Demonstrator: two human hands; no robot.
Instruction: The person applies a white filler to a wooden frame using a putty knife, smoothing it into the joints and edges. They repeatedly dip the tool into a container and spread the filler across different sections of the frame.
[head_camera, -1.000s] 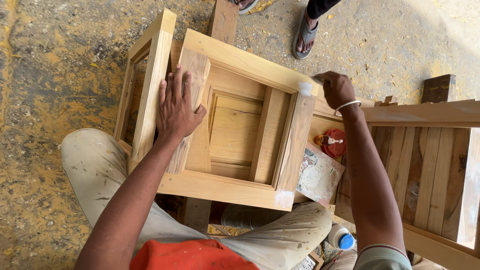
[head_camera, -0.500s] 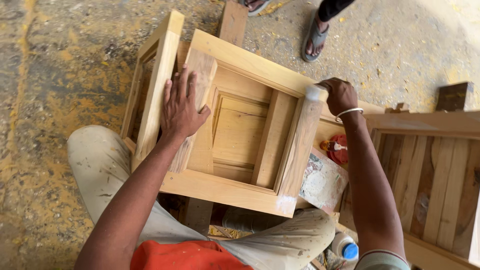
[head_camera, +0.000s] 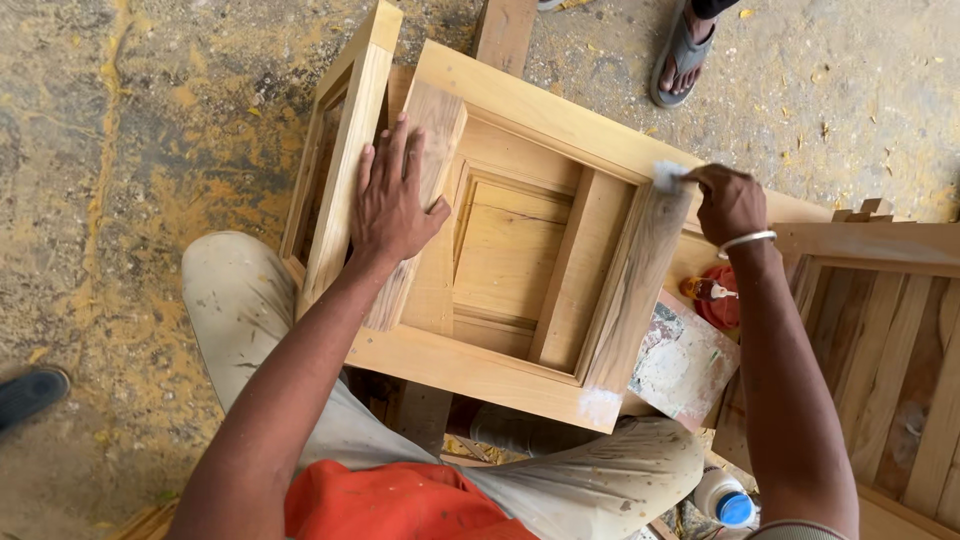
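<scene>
A light wooden cabinet frame (head_camera: 520, 250) with a recessed panel lies on its side in front of me. My left hand (head_camera: 392, 200) rests flat, fingers spread, on its left upright. My right hand (head_camera: 728, 200) is closed on a small scraper whose tip carries a white blob of filler (head_camera: 668, 176), pressed on the frame's far right corner. A second white filler patch (head_camera: 600, 402) marks the near right corner. I wear a metal bangle (head_camera: 746, 240) on the right wrist.
A board smeared with filler (head_camera: 682, 362) and a red lid (head_camera: 718, 298) lie right of the frame. A slatted wooden piece (head_camera: 880, 330) stands at right. A blue-capped bottle (head_camera: 726, 498) is near my knee. Another person's sandalled foot (head_camera: 680, 50) is at top; a dark shoe (head_camera: 30, 395) at left.
The view has shifted, so the frame and hands sit further right. My right hand has stayed at the far right corner with the filler; my left hand has stayed flat on the upright.
</scene>
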